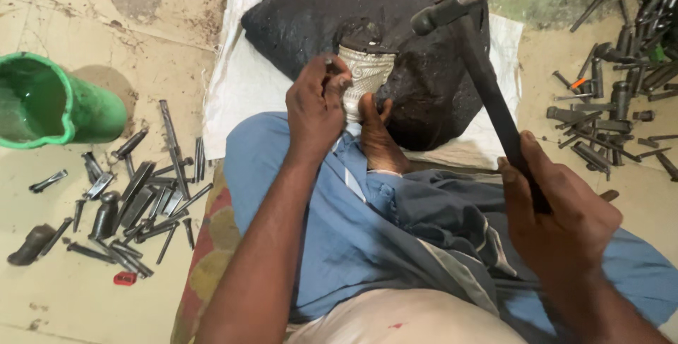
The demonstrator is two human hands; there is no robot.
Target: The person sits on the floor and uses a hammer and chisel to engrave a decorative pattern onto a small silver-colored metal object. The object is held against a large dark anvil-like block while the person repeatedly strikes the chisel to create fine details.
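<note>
My left hand [317, 107] is closed around a thin metal punch whose tip rests on an embossed silver-coloured metal piece [367, 75]. The piece sits on a black cushion [353, 12], with a bare foot [380, 139] pressed against its lower side. In my right hand [558, 210] is the dark handle of a hammer [452, 8], whose head is raised above and right of the silver piece. Blue trousers cover my legs below.
A green plastic jug [49, 104] with liquid stands at the left. Several dark metal punches [134, 203] lie scattered on the floor left of me, and another pile of tools [614, 97] lies at the right. White cloth [240, 82] lies under the cushion.
</note>
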